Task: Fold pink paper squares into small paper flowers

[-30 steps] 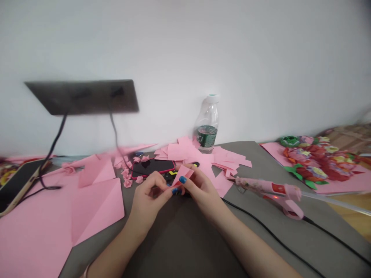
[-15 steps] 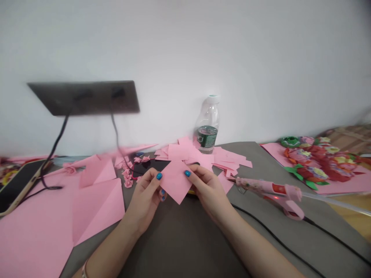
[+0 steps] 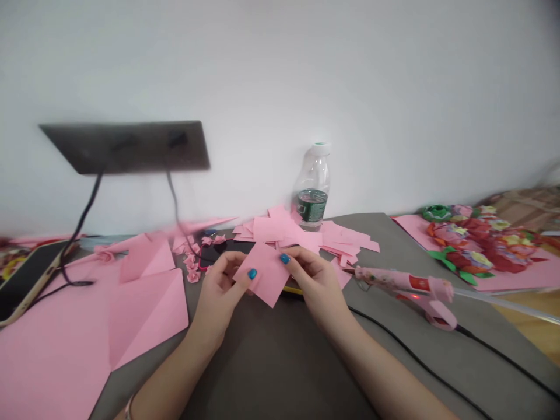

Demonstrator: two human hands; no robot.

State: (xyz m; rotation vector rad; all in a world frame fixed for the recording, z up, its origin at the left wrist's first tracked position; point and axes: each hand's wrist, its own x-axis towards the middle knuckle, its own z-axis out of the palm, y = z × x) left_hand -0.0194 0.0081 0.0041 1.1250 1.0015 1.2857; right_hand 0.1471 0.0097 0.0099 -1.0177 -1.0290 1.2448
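In the head view, the left grip [image 3: 216, 297] and right grip [image 3: 315, 286] are both curled closed, pinching opposite edges of a pink paper square [image 3: 265, 275], which is held diamond-wise over a grey mat [image 3: 262, 373]. Behind it lies a heap of cut pink paper [image 3: 345, 240]; a pink hot glue gun [image 3: 402, 283] rests to the right. The step looks like positioning a single square, so the next move seems to call for an even, flat fold.
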